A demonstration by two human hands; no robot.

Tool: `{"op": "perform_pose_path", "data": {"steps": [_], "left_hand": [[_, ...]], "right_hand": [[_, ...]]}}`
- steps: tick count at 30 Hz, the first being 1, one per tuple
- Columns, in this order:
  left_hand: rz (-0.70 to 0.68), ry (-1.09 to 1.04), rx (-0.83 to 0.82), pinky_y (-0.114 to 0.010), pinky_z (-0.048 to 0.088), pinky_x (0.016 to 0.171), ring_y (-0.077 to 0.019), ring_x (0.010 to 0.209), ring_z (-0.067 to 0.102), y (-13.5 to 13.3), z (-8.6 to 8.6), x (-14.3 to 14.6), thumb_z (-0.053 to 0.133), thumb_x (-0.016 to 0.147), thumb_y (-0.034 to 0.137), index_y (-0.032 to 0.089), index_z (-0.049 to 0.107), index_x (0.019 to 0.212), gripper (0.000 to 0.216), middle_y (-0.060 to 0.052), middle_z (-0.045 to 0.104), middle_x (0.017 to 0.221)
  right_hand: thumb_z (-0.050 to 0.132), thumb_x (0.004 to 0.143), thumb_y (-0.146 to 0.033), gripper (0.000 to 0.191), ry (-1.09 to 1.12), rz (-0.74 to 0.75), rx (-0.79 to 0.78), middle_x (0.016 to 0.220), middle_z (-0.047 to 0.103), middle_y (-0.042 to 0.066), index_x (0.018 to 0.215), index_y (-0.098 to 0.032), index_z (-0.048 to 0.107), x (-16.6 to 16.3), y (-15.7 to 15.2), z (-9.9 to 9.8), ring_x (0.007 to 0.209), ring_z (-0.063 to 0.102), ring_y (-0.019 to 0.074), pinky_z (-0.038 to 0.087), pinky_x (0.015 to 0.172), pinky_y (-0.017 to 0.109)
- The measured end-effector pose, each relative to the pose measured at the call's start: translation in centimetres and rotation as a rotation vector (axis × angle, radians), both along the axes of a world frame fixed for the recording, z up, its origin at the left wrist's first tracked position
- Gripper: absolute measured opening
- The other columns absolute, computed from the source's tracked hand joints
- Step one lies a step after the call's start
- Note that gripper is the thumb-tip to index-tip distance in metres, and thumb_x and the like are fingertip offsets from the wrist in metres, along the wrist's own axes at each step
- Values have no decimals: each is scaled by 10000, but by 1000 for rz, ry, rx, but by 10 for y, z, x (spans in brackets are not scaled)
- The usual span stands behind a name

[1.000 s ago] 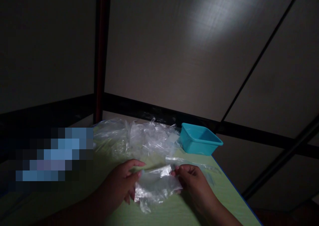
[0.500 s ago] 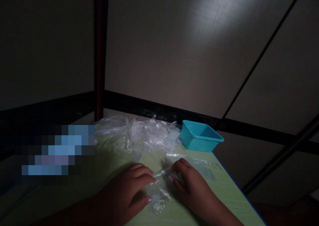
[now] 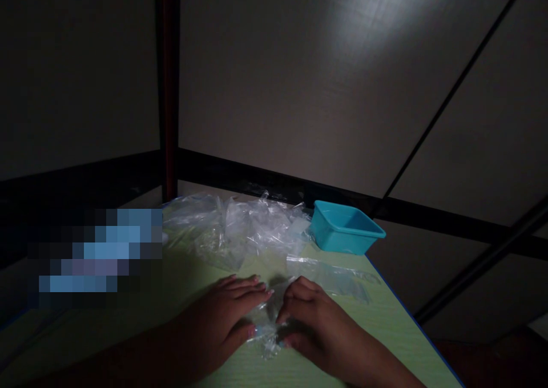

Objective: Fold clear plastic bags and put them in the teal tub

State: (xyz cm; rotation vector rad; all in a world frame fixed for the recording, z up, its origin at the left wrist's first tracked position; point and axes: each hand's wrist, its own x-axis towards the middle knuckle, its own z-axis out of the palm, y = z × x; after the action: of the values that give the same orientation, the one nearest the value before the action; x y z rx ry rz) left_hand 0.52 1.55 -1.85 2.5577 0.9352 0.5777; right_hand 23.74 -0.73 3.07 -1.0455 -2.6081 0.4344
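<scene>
Clear plastic piece [image 3: 269,344], stretched between both hands a second ago, now bunched on the surface [image 3: 265,372], so likely being worked against it: left hand [image 3: 225,312] spread, right hand [image 3: 314,319] curled, can't tell if pinching

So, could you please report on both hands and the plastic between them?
Left hand, right hand on clear plastic. Plastic crumpled. Teal bin beyond, not blocking.

Green tabletop [image 3: 182,277] leaves passage just beyond the left fingers [image 3: 247,303]. Farther, crumpled clear plastic [image 3: 263,228] and a turquoise bin [image 3: 342,240] obstruct.
</scene>
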Motion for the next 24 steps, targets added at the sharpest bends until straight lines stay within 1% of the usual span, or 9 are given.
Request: {"op": "perform_pose_path", "data": {"steps": [3,5,8,10,14,18,21,24], "left_hand": [[4,11,10,-400,271,1069,-206,1264,375,1,-4,0,485,855,243,323,357,1351,519,18,397,1395],[2,27,22,-401,261,1073,-199,1283,344,3,-5,0,470,864,243,316,287,1384,555,15,342,1425],[-28,74,62,-444,186,1091,-200,1329,245,4,-4,0,437,885,249,330,172,1412,595,26,240,1463],[-29,109,90,-488,146,1088,-212,1345,192,5,-2,1,427,891,253,356,168,1406,585,35,209,1470],[27,140,88,-526,164,1066,-238,1346,185,7,-3,-1,456,877,274,384,251,1377,551,33,229,1464],[116,115,95,-501,200,1062,-237,1340,209,8,-6,-2,499,840,256,348,332,1356,550,14,283,1451],[208,78,131,-472,229,1060,-241,1344,195,10,-6,-2,527,807,222,317,470,1273,479,1,329,1435],[229,52,133,-445,270,1046,-249,1335,218,12,-5,-1,548,797,236,303,571,1165,375,-12,391,1400]], "right_hand": [[601,784,-165,164,1,27,5,944,564,16,938,-221,588,0,1,-2,932,475,176,335,837,308],[574,800,-155,168,0,24,15,945,555,14,951,-228,587,-1,2,-4,932,468,175,335,843,315],[555,809,-175,195,-5,-52,56,984,523,32,992,-238,577,-2,1,-8,950,443,197,344,843,342],[558,806,-190,212,2,-93,84,1021,499,43,1010,-245,569,-2,2,-11,979,422,213,346,848,355],[557,796,-162,207,34,-112,86,1011,483,44,985,-246,572,-1,6,-19,988,412,212,346,849,354],[534,778,-100,222,86,-108,81,1003,477,40,949,-235,574,2,13,-25,998,413,202,344,849,343],[545,777,-110,198,97,-98,71,1032,469,35,926,-236,578,0,16,-26,1031,403,202,329,878,351],[564,782,-143,174,94,-78,54,1044,469,32,931,-234,565,-3,18,-26,1041,398,200,315,904,355]]}}
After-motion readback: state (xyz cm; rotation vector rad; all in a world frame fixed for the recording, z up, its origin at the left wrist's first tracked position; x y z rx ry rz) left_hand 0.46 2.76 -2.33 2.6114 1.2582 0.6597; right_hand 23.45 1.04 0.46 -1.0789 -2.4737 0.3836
